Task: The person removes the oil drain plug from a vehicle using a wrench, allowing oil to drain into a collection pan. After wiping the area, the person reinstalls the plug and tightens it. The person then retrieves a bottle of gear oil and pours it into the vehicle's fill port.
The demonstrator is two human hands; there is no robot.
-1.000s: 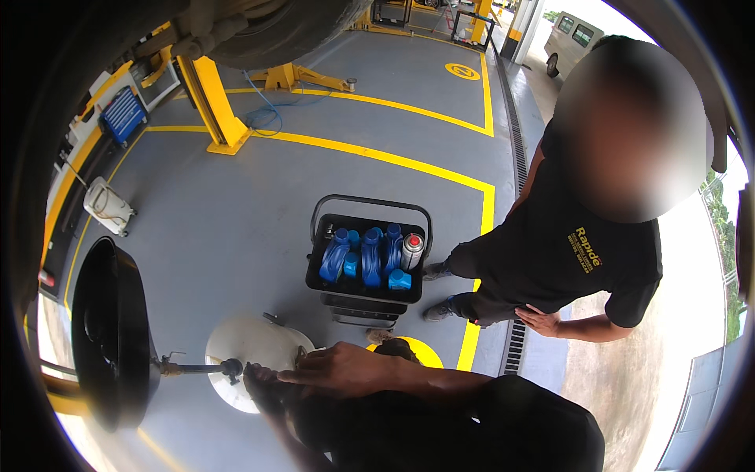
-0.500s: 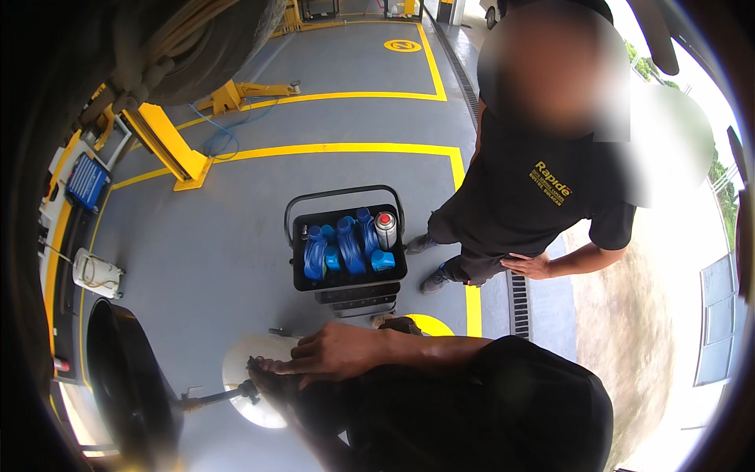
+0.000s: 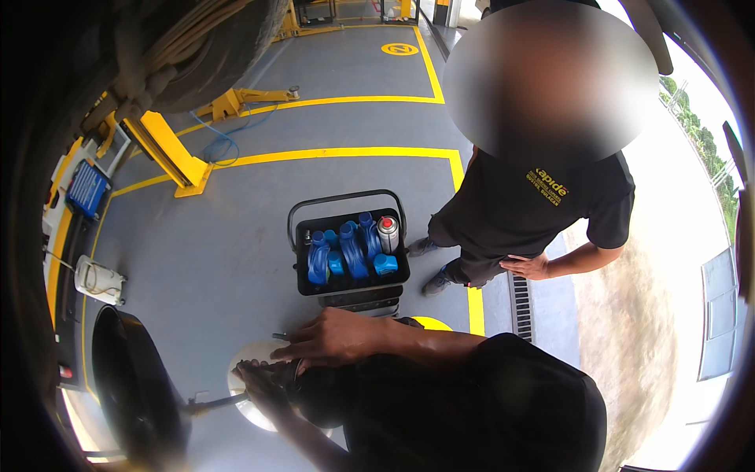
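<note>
Pan: black [image 3: 130,385], at left; its pole [image 3: 216,404] runs right toward our hands. We do well to keep both steady.
Drum: white [image 3: 250,354], below our hands, which partly hide it.
Left hand: ours [image 3: 266,389], near the pole's end, fingers bunched; what they pinch, we cannot tell.
Right hand: ours [image 3: 338,338], just beside the left, fingers bent toward it; we cannot tell their grip. Slow, matched movements suit us best.
Box: black [image 3: 354,285], bottles [image 3: 351,253] inside.
Co-worker: right of the box [image 3: 543,208].

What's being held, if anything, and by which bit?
I can't tell: in view, the left hand meets the rod of the black pan, the right hand is nearby, and neither grip shows clearly.
</note>
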